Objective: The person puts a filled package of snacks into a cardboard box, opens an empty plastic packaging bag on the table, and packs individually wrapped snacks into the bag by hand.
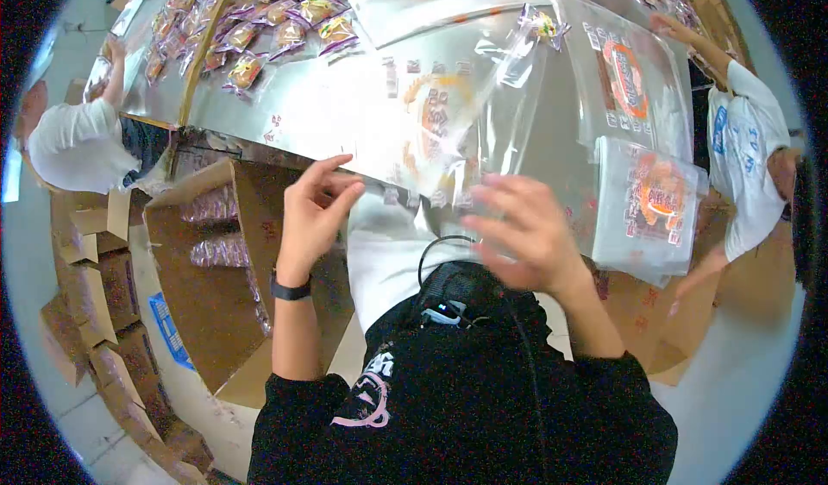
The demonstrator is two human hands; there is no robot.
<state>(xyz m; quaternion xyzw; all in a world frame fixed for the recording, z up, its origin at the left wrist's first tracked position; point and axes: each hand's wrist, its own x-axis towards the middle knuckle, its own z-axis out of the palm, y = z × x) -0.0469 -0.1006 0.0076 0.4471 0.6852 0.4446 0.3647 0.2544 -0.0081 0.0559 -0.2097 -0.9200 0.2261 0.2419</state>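
Observation:
My left hand [321,213], with a dark band on the wrist, is over the table's near edge. Its thumb and fingers are apart and nothing shows between them. Opposite it, my right hand [528,233] is blurred by motion, its fingers spread near the bottom of a clear plastic bag [431,131]. Whether the fingertips touch that bag I cannot tell. The bag lies flat on the metal table [319,88] and carries orange and red print. Beyond it is a small wrapped snack pack [542,28].
Many wrapped snack packs [289,32] cover the far left of the table. Stacks of printed bags [651,204] lie on the right. A cardboard box [194,286] holding packs stands below left. Co-workers stand at the left [78,144] and right [750,140].

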